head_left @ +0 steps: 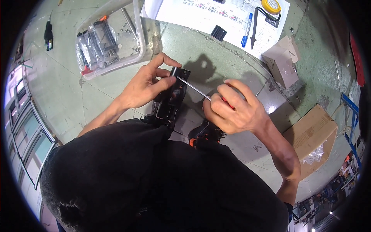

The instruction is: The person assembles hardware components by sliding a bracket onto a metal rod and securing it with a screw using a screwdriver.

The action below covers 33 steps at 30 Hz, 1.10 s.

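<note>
My left hand (pixel 143 84) grips a black hinge-like part (pixel 180 86) by its upper end, thumb and fingers on its two sides. A screwdriver with a red handle and a steel shaft (pixel 196 89) lies in my right hand (pixel 237 110), the fingers wrapped round the handle. Its tip meets the black part close to my left thumb. Whether the tip sits in a screw is too small to tell. Below the part, my black-and-orange shoe (pixel 200 132) shows on the floor.
A clear plastic bin (pixel 142 34) with bagged parts and loose hardware stands far left. Ahead lie a drawing sheet (pixel 232 29), a blue marker (pixel 246 30), a yellow tape measure (pixel 271 5) and a small black piece (pixel 218 33). Cardboard boxes (pixel 281 63) stand at right.
</note>
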Motion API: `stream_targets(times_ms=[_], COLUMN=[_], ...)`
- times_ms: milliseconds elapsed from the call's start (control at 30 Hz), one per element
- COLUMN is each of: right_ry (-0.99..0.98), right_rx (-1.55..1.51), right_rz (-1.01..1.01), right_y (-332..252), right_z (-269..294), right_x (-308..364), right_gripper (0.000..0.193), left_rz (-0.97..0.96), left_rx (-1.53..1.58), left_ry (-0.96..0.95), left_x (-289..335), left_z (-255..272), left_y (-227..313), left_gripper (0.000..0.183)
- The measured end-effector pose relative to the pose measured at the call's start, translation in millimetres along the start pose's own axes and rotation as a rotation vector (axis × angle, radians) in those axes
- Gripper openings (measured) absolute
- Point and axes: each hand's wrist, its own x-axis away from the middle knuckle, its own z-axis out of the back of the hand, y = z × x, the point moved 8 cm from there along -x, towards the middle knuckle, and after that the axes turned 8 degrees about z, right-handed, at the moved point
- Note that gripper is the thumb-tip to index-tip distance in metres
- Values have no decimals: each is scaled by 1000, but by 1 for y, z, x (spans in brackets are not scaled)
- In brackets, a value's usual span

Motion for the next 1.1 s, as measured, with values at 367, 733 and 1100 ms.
stream_targets(times_ms=[367, 733, 1100], right_ry=[289, 529, 346], right_rx=[-251, -1764, -639], right_rz=[-448, -1875, -978], right_y=[8, -11, 28], right_z=[2, -62, -14], right_x=[15, 65, 37], right_gripper=[21, 52, 23], left_rz=[61, 42, 74], left_rx=[21, 91, 97], left_ry=[-187, -87, -113], left_x=[3, 4, 8], left_z=[-15, -12, -10], left_y=[11, 11, 13], left_gripper=[34, 35, 35])
